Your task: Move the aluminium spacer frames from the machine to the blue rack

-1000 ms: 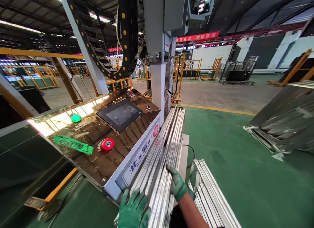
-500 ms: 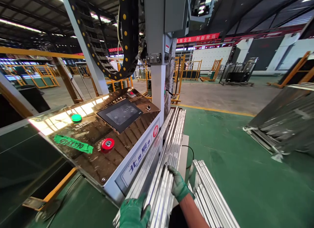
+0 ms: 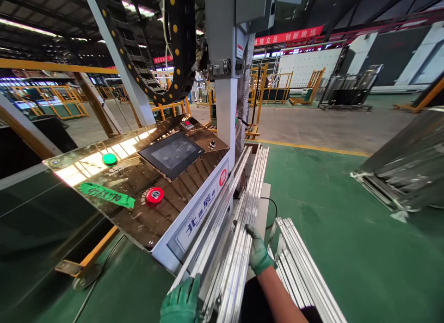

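Green factory floor (image 3: 329, 230) spreads around you, with yellow racks far behind and a grey machine column rising in front. Beside your left side stands the control console (image 3: 149, 184) with a dark touch screen (image 3: 171, 152), a red stop button (image 3: 154, 195) and a green button (image 3: 109, 159).

Your hands are on a bundle of long aluminium strips (image 3: 243, 212) that leans along the console's right edge. Its long axis runs away from you, up toward the column. Your right hand (image 3: 258, 251), gloved in green, lies further up on the bundle's right side, fingers curled over the outer strips. Your left hand (image 3: 182, 304) is nearer to you at the lower left end, fingers wrapped around the edge strips. A second stack of strips (image 3: 301, 272) lies on the floor just right of your right forearm.
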Demonstrator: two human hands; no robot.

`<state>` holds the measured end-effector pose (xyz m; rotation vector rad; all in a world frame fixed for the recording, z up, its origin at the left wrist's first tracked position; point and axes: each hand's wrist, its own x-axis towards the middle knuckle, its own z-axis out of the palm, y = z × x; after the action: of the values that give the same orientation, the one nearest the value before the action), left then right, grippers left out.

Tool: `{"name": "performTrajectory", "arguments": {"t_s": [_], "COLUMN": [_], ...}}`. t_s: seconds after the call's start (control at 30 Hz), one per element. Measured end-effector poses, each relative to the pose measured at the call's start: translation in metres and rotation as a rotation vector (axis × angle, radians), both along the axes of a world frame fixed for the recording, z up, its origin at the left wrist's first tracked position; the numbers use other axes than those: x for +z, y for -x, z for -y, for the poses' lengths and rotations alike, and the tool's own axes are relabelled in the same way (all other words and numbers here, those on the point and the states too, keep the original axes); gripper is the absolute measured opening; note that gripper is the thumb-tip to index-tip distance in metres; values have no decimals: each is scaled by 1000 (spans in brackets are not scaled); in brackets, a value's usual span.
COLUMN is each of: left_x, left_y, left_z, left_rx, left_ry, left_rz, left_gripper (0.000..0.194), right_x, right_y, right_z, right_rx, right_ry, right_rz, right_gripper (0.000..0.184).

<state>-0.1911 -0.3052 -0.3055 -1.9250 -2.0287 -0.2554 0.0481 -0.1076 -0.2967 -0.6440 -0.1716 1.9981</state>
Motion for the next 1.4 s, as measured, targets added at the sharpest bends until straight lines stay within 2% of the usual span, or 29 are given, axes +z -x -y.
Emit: {"name": "performTrajectory", "arguments": {"t_s": [0.1, 0.2, 0.33, 0.4, 0.5, 0.57, 0.73, 0.87, 0.93, 1.03, 1.1, 1.23, 1.4], "left_x": [-8, -5, 14, 25, 41, 49, 58, 68, 77, 88, 92, 91, 87], "left_y": [2, 7, 8, 4, -2, -4, -11, -22, -26, -29, -29, -27, -29], "left_z": [-6, -18, -25, -24, -21, -17, -10, -18, -24, -28, -28, -25, -25], "left_rx": [-14, 23, -4, -41, -101, -127, -97, 77, 155, 200, 205, 212, 193], "left_ry": [-60, -134, -91, -156, -275, -284, -139, 227, 349, 378, 374, 378, 351], "left_rz": [18, -49, -115, -102, -61, -58, -8, 102, 144, 159, 134, 100, 102], "left_gripper": [64, 66, 68, 68, 60, 55, 60, 61, 55, 48, 51, 63, 61], "right_x": [11, 21, 25, 22, 18, 18, 23, 25, 26, 28, 31, 38, 40], "right_y": [-7, -16, -25, -28, -32, -34, -37, -35, -32, -26, -21, -10, -11], "right_z": [4, 7, 9, 9, 10, 11, 11, 11, 13, 22, 31, 49, 57], "right_rx": [31, 60, 38, 10, -13, -12, -55, -55, -42, -32, -40, -92, -166], "right_ry": [37, 96, 97, 99, 114, 139, 177, 105, 52, 10, 62, 164, 149], "right_rz": [-47, -70, -51, -31, 6, 35, 98, 81, 58, 67, 84, 90, 87], "right_gripper": [25, 32, 40, 43, 44, 42, 40, 47, 49, 50, 57, 66, 62]}}
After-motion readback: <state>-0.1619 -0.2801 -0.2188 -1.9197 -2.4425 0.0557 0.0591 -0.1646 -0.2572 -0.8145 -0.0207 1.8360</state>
